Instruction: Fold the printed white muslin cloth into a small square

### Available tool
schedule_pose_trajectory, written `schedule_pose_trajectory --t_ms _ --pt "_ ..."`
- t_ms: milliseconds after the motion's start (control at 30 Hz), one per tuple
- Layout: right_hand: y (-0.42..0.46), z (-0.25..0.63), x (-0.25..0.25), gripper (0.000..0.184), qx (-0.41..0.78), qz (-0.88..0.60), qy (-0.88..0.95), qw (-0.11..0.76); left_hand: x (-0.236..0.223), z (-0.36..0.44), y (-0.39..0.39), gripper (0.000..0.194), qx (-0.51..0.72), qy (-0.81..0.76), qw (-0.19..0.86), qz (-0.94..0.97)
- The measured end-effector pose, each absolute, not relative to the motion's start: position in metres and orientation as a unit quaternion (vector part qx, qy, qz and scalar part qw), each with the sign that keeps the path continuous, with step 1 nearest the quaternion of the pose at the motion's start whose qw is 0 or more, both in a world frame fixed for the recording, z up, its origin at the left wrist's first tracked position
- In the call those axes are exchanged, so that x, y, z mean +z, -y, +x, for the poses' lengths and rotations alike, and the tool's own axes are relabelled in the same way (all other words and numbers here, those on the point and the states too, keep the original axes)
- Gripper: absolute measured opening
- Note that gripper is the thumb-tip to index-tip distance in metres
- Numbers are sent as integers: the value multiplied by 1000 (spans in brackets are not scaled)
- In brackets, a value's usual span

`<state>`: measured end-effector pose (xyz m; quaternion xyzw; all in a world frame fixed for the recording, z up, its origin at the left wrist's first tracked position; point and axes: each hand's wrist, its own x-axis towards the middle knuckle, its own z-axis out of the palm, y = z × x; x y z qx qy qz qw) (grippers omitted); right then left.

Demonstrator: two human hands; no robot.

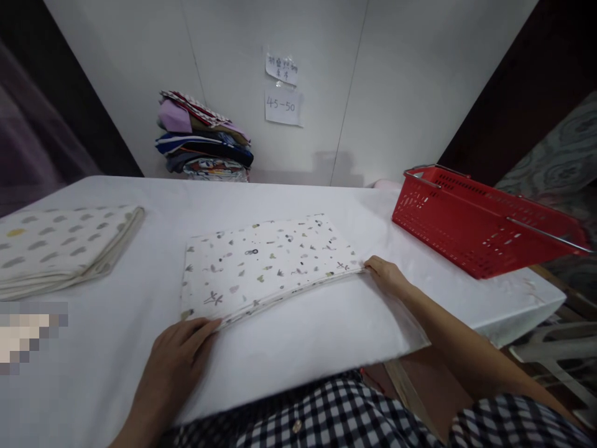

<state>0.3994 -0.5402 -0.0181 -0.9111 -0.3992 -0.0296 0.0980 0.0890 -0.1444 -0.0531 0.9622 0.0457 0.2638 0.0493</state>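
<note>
Head view: red basket [466, 218], inside hidden; left hand [181, 350], right hand [388, 275]: fingers clamped on patterned cloth [275, 258].

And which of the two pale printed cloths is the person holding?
The middle cloth, with small scattered motifs: the left hand and right hand hold its near edge. The left-side cloth has larger grey blotches.

Head-worn view, forward and down.
</note>
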Motion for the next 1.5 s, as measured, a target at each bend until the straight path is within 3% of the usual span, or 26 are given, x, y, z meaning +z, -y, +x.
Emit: schedule_pose_trajectory --t_ms 367,633,800,1000,1500 --pt "536 403 -15 22 6 -914 369 169 -58 89 143 27 265 -37 52 962" --pt "517 416 0 17 -21 -919 381 102 -55 90 145 28 267 -36 49 962" --pt "506 426 19 25 -85 -928 347 102 -55 89 144 31 263 -43 46 963" --pt "520 416 -10 17 -16 -929 360 81 -53 90 145 29 259 -49 66 962" --pt "523 417 -14 12 86 -943 248 202 -57 88 142 27 258 -48 67 963"
